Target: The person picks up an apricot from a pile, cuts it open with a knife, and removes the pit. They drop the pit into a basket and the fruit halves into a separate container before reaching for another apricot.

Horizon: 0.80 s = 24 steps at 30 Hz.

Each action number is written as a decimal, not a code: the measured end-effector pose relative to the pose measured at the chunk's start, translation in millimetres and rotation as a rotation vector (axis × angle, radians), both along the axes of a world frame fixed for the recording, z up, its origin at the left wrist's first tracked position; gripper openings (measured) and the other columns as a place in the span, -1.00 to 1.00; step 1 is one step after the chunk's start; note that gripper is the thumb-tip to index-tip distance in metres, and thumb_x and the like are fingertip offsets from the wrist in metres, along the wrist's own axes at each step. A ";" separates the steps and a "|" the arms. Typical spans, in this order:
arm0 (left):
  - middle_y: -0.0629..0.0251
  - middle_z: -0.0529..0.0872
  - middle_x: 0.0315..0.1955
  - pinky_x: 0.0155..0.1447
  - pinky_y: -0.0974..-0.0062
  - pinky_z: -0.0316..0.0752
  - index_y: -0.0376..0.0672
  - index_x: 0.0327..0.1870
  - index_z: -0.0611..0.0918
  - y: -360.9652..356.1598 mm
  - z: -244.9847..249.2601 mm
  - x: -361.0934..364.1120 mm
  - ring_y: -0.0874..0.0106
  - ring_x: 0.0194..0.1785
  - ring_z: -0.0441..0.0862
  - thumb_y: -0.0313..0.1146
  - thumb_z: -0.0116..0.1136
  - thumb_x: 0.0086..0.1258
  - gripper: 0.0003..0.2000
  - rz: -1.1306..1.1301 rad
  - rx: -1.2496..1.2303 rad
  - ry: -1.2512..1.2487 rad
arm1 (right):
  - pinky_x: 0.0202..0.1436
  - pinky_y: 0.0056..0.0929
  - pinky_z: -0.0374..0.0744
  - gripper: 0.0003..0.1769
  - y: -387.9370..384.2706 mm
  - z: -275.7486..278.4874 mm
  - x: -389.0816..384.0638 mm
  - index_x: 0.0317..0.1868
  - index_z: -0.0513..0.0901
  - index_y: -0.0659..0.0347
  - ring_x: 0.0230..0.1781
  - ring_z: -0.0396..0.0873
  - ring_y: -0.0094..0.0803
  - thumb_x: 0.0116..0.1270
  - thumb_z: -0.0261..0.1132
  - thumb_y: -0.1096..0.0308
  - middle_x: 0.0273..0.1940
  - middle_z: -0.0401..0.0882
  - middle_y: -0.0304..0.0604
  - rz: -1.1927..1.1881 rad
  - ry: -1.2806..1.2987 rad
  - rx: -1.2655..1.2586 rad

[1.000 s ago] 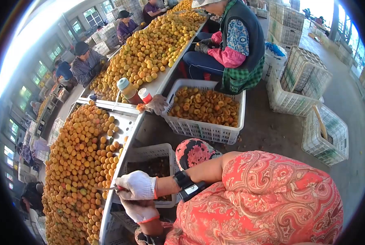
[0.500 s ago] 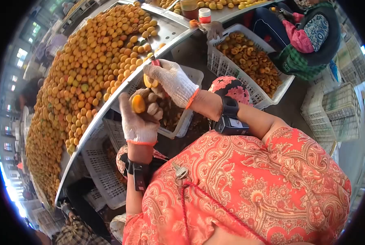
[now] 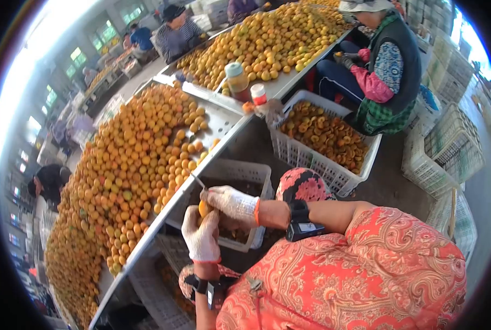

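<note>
White knit gloves with orange cuffs cover both hands. My left hand (image 3: 201,236) is closed around an orange-yellow apricot (image 3: 204,208), of which only a part shows between the gloves. Touching it from the other side is my right hand (image 3: 232,205), wrapped round a small knife (image 3: 197,180) whose thin blade points up and away toward the table edge. The knife's handle is hidden in the glove. Below both hands stands a white crate (image 3: 261,175) with dark pieces in it.
Many whole apricots (image 3: 130,159) are heaped on the metal table (image 3: 222,113) to the left. A crate (image 3: 355,177) of cut apricot halves stands at the right, beside a seated co-worker (image 3: 385,66). A jar (image 3: 235,78) and a red-and-white bottle (image 3: 258,94) stand on the table.
My hands, apart before with apricot pieces showing in both, have come together around one apricot. The view has tilted up, showing more of the room.
</note>
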<state>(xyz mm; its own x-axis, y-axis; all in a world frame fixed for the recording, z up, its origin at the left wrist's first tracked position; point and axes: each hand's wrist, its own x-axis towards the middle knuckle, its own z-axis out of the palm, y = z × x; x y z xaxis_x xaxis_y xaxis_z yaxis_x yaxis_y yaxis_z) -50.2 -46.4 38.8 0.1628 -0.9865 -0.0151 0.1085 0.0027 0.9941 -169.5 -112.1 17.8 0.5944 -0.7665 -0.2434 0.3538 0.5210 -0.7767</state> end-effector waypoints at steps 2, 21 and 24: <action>0.52 0.48 -0.59 -0.57 0.70 0.19 -0.15 -0.27 0.54 -1.9 -7.2 2.7 0.70 -0.64 0.35 -0.46 0.28 0.34 -0.88 -0.009 0.012 0.130 | -0.72 -0.44 0.22 -0.71 8.1 23.6 -12.1 -0.19 0.53 0.11 -0.72 0.34 -0.51 0.58 0.11 0.08 -0.50 0.45 -0.32 0.030 0.085 0.022; 0.57 0.29 -0.76 -0.61 0.51 0.00 0.09 -0.46 0.52 -5.9 -22.8 10.7 0.53 -0.75 0.17 0.10 -0.01 0.48 -0.64 0.106 0.451 0.563 | -0.17 -0.17 0.59 -0.67 -7.3 -3.1 -17.8 0.10 0.45 0.20 -0.19 0.67 0.10 0.50 0.24 0.18 -0.24 0.65 0.09 0.046 0.377 -1.124; 0.59 0.23 -0.78 -0.62 0.51 -0.08 0.12 -0.54 0.45 -3.8 -12.1 4.6 0.56 -0.78 0.08 0.07 -0.02 0.54 -0.60 0.132 0.418 0.335 | -0.13 -0.16 0.58 -0.60 -6.9 0.3 -22.4 0.18 0.43 0.22 -0.13 0.67 0.10 0.49 0.25 0.18 -0.17 0.65 0.12 0.153 0.401 -1.135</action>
<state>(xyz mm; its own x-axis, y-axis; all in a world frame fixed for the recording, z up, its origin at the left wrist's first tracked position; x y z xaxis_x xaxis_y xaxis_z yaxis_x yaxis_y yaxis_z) -45.6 -50.1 26.7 0.2042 -0.8569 -0.4733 0.4446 -0.3496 0.8247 -191.9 -119.0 18.1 0.7338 -0.5918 0.3335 -0.0224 -0.5118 -0.8588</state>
